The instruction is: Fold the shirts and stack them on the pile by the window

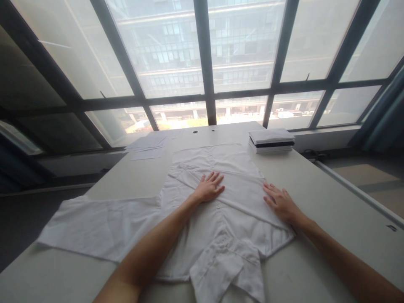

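A white button-up shirt (189,235) lies spread on the table, its collar toward me and its hem toward the window. One sleeve stretches out to the left. The other appears folded across the body, with a crease running slantwise to the right shoulder. My left hand (208,187) rests flat on the middle of the shirt, fingers spread, near the button line. At the shirt's right edge, my right hand (280,203) lies with its fingers stretched out, the fingertips touching the cloth. Neither hand grips anything.
The white table (328,219) runs up to a large window. A stack of folded cloths (271,141), white with a dark layer, sits at the far right. Several white sheets (147,145) lie at the far left. A round cable hole (195,132) is near the far edge.
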### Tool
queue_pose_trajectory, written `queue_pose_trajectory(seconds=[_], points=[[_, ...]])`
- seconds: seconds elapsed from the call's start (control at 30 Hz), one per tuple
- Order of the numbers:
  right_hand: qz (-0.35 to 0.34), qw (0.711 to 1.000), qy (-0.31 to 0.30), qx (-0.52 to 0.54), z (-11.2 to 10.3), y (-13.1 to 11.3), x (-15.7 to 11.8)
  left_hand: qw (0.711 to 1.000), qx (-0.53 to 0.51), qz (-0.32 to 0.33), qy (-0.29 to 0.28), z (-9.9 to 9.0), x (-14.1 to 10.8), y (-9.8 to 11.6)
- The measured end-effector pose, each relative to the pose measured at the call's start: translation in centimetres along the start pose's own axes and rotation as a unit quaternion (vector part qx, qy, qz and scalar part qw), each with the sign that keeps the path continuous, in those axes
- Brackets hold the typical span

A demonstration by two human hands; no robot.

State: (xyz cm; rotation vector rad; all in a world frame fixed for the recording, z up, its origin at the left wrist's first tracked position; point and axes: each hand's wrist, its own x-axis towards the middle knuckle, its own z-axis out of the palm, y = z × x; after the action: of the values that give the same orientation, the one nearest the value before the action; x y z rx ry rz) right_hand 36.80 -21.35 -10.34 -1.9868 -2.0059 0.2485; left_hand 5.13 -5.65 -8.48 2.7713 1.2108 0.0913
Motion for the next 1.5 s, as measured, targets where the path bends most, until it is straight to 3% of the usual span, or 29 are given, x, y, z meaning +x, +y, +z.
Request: queue_pose_trajectory(seconds=[0.23, 0.33, 0.43, 0.57, 0.73, 1.5], points=[[-0.009, 1.0, 0.009, -0.006, 0.4, 0.3, 0.0, 1.0, -0.001, -0.002, 0.0, -0.1, -0.1, 0.1], [-0.017, 0.998, 0.053, -0.018, 0.2, -0.2, -0.2, 1.0, 0.0, -0.003, -0.001, 0.0, -0.1, 0.0], [-0.071, 0.991, 0.102, -0.038, -0.1, -1.2, -0.6, 1.0, 0.0, -0.005, -0.001, 0.0, 0.0, 0.0], [-0.13, 0.989, 0.045, -0.046, 0.1, -2.4, -1.0, 1.0, 0.001, -0.002, 0.003, 0.1, 0.0, 0.0], [-0.116, 0.991, -0.039, -0.044, 0.7, -2.6, -1.0, 1.0, 0.001, -0.003, 0.002, 0.2, 0.0, -0.1], [-0.105, 0.991, -0.052, -0.061, 1.3, -1.9, -0.8, 1.0, -0.012, 0.002, 0.018, 0.3, -0.1, -0.1]])
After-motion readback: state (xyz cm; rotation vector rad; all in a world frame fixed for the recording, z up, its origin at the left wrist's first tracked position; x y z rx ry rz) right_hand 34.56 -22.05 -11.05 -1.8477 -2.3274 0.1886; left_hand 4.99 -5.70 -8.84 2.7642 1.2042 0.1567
